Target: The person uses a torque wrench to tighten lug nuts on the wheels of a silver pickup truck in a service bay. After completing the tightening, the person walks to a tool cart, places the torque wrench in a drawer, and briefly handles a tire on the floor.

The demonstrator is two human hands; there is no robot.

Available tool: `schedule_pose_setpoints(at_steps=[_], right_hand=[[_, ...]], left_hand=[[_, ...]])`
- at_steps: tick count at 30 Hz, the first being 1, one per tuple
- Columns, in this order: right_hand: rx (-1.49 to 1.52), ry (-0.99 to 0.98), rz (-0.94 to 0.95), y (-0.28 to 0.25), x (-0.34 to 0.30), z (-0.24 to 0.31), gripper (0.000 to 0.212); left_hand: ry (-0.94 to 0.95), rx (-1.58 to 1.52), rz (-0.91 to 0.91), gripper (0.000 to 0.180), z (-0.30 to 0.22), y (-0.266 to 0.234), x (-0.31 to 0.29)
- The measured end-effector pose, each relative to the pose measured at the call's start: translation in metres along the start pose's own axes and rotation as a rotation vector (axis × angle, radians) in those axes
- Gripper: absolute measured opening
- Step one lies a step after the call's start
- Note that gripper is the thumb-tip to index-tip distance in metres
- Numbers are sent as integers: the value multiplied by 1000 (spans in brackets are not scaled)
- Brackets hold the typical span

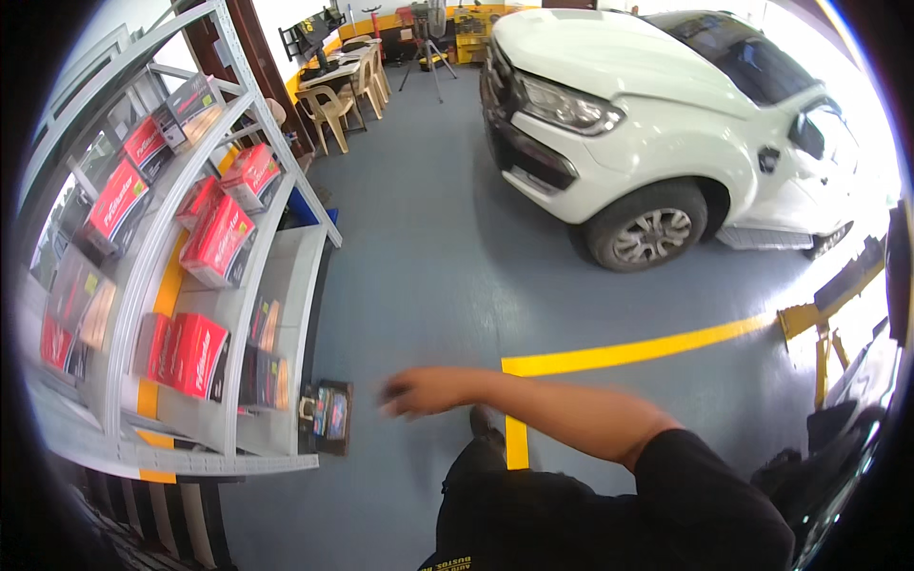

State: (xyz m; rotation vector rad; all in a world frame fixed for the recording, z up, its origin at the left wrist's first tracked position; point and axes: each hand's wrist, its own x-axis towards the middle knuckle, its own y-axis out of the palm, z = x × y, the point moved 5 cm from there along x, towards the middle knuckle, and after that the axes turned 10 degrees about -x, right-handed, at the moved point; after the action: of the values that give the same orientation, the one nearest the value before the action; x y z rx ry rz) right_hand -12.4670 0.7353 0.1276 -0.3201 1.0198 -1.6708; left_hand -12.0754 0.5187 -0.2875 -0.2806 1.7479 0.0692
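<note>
My right forearm reaches across in front of my body from a black sleeve. At its end, my right hand (409,393) is blurred by motion, so its fingers cannot be read. No held object shows in it. It hangs in the air over the grey floor, close to a dark open case (332,417) with colourful contents, low beside the shelf. Left of that stands a light grey metal shelf rack (276,464). Red boxes (218,241) and dark-and-red cartons (265,378) sit on its levels. My left hand is out of view.
A white pickup truck (609,114) stands ahead to the right, its front wheel (649,228) turned sideways. A yellow line (638,352) crosses the floor. Beige plastic chairs (328,116) and a tripod (436,48) are farther off. Yellow lift parts (804,324) stand at right.
</note>
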Motion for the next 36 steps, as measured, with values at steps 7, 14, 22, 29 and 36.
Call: schedule_pose_setpoints(at_steps=[7, 14, 22, 29, 36], right_hand=[[784, 954, -452, -33, -198, -430, 45], [1129, 1086, -608, -129, -79, -660, 39], [899, 882, -666, -485, 72, -918, 33], [859, 542, -809, -729, 251, -1133, 28], [1294, 951, -896, -835, 191, -1270, 37]], left_hand=[[465, 316, 140, 50, -436, 150, 53], [1664, 797, 647, 53, -1066, 506, -345], [1907, 1468, 701, 43, -1358, 750, -432], [1610, 1943, 487, 36, -1671, 813, -343], [1153, 1160, 765, 47, -1984, 861, -27]])
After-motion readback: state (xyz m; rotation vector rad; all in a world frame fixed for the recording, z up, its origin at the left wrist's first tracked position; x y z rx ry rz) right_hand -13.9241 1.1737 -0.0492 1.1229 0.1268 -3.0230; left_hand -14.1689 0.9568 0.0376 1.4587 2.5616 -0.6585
